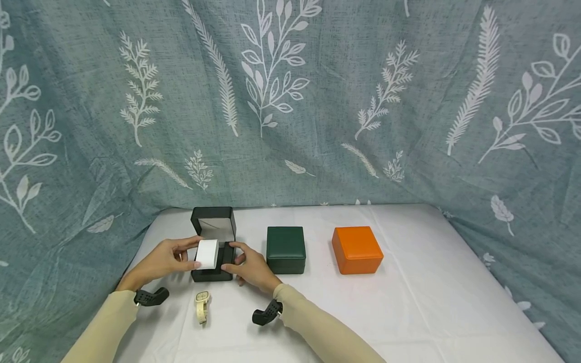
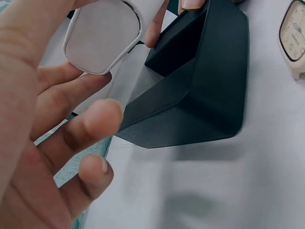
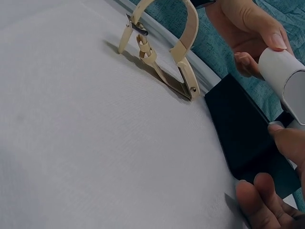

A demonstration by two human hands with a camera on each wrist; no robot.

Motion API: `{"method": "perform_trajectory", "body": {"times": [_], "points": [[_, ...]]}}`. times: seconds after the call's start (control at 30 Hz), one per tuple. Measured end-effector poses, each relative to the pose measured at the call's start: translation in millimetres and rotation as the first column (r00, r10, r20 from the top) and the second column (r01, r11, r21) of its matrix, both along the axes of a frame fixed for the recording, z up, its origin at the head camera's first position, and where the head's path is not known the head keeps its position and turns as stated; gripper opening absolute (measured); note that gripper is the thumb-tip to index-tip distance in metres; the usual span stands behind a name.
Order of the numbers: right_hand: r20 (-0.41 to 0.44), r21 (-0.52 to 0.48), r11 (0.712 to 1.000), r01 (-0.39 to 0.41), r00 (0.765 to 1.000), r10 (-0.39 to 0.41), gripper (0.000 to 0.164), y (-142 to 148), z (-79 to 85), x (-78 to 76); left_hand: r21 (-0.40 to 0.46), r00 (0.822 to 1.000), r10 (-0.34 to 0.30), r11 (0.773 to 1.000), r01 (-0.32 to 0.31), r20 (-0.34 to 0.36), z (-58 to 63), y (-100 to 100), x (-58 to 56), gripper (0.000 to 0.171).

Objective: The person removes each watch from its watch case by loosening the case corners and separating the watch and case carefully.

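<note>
My left hand pinches a white watch cushion between thumb and fingers, just above an open black watch box. In the left wrist view the cushion shows its flat rounded end, apart from the dark box. My right hand grips the box's right side, thumb at the front rim and fingers at the side. The lid stands upright at the back with a pale lining. A cream watch lies on the table in front of the box; its strap is buckled into a loop.
A closed green box stands right of the black one, and a closed orange box stands farther right. White cloth covers the table. A leaf-patterned curtain hangs behind and at both sides.
</note>
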State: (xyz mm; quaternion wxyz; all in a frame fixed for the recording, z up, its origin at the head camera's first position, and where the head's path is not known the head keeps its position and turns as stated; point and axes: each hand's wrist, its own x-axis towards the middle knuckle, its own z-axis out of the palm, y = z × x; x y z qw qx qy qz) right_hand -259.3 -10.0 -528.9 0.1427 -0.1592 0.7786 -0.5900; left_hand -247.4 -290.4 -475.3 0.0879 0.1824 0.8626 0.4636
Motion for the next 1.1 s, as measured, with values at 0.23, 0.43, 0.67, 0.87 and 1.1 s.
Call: {"method": "perform_trajectory", "body": {"times": [0.23, 0.43, 0.67, 0.87, 1.1], "points": [[0.003, -0.008, 1.000, -0.004, 1.000, 0.004, 0.070, 0, 1.1, 0.6, -0.023, 0.999, 0.025, 0.999, -0.025, -0.020, -0.9, 3, -1.4, 0.076], [0.007, -0.013, 1.000, -0.005, 1.000, 0.005, 0.070, 1, 1.7, 1.6, -0.032, 0.999, 0.045, 0.998, -0.046, -0.029, -4.8, 3, -5.2, 0.079], [-0.002, 0.001, 1.000, -0.010, 1.000, 0.010, 0.072, 1, 1.2, 2.2, -0.051, 0.997, 0.059, 0.997, -0.061, -0.047, -10.0, 4, -7.8, 0.080], [-0.005, 0.001, 1.000, -0.019, 1.000, 0.019, 0.072, 1, 0.8, 1.4, -0.067, 0.997, 0.068, 0.995, -0.071, -0.046, -12.5, 5, -10.2, 0.081], [0.001, -0.001, 1.000, -0.025, 1.000, 0.025, 0.071, 2, 2.7, 2.5, -0.106, 0.996, 0.076, 0.991, -0.081, -0.049, -16.8, 8, -10.1, 0.083]]}}
